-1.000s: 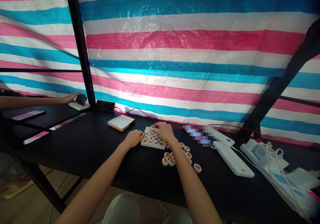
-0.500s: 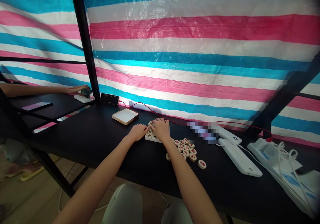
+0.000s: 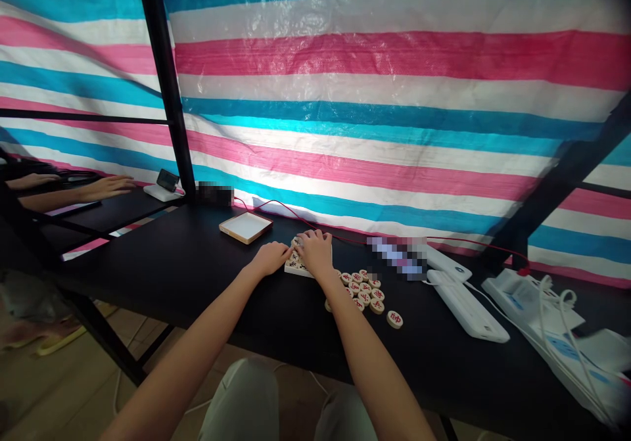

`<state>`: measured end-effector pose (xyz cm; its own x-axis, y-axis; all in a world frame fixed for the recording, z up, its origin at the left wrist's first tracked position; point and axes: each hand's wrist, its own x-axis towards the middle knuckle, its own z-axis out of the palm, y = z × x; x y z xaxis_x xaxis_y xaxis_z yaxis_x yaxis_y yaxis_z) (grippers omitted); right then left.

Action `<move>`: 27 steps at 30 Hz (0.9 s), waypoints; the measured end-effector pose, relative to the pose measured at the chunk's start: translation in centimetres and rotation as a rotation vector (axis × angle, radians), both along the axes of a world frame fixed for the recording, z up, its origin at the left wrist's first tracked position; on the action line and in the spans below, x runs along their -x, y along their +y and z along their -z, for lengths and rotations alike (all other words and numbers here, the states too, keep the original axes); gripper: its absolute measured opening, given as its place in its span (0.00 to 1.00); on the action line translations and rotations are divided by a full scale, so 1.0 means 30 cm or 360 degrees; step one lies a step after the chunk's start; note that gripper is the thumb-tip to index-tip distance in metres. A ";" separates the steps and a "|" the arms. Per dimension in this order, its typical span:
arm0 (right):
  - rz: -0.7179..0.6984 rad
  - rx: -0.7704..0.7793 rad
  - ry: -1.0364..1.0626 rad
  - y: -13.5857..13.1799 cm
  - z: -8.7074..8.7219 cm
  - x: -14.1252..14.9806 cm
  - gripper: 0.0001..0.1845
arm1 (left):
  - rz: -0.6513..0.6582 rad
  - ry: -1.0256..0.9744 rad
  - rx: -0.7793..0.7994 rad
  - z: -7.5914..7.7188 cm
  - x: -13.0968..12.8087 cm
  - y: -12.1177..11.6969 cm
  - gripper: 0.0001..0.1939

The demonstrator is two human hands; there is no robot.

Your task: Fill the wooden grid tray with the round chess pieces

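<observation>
Round Chinese chess pieces with dark characters sit inside a shallow white box on the black table. My left hand is closed at the box's left side, its fingertips on the edge by the pieces. Over the box's right part lies my right hand, fingers bent down among the pieces; whatever is under them is hidden. Several loose pieces with red characters lie close together right of my right forearm. One red-marked piece rests apart, nearer the front edge.
A box lid, white inside, lies at back left. A blurred-out phone leans behind it. White power banks and a power strip with cables lie to the right. Another person's hand reaches over the neighbouring table.
My hands stay at the box in nearly the same pose. At far left, the other person's hand has drawn back leftward from the small device on its white stand. The view has shifted slightly.
</observation>
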<state>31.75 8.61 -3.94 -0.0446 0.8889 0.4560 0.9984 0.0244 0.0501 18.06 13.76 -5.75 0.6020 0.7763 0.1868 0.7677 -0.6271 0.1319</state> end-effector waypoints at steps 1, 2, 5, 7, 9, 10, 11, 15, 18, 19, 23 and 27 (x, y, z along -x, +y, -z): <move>-0.0009 -0.0012 0.0011 0.000 0.000 0.000 0.17 | 0.0003 -0.0002 -0.0005 0.000 0.000 0.000 0.26; -0.0026 -0.0017 0.0018 -0.001 0.000 0.000 0.17 | 0.0005 -0.0001 -0.0006 0.000 0.000 0.000 0.27; -0.0101 0.0008 0.0011 0.000 0.000 -0.001 0.15 | 0.0002 0.0012 0.0010 -0.003 0.000 -0.001 0.26; -0.0117 0.0034 -0.0004 0.002 0.000 -0.002 0.14 | -0.0007 0.0022 0.0025 -0.004 0.001 -0.002 0.26; -0.0112 0.0039 -0.0002 0.004 0.000 -0.004 0.14 | -0.0015 0.0020 0.0030 -0.005 0.001 -0.002 0.26; -0.0117 0.0027 0.0007 0.005 0.000 -0.005 0.14 | -0.0014 0.0017 0.0029 -0.005 0.001 -0.002 0.26; -0.0127 0.0010 0.0018 0.006 0.001 -0.005 0.14 | -0.0010 0.0014 0.0027 -0.004 0.001 -0.002 0.26; -0.0179 0.0031 -0.0003 0.007 0.001 -0.006 0.16 | 0.0002 0.0013 0.0026 -0.003 0.001 -0.002 0.27; -0.0186 0.0064 -0.0031 0.006 0.001 -0.005 0.16 | -0.0001 0.0015 0.0014 -0.002 0.002 -0.001 0.27; -0.0183 0.0060 -0.0030 0.007 0.002 -0.006 0.16 | 0.0000 0.0016 0.0007 -0.002 0.002 -0.001 0.27; -0.0148 0.0034 -0.0013 0.009 0.006 -0.010 0.15 | 0.0006 0.0021 0.0007 -0.004 0.002 -0.002 0.26; -0.0061 0.0027 -0.0005 0.010 0.010 -0.015 0.15 | -0.0005 0.0016 0.0027 -0.009 0.001 -0.007 0.26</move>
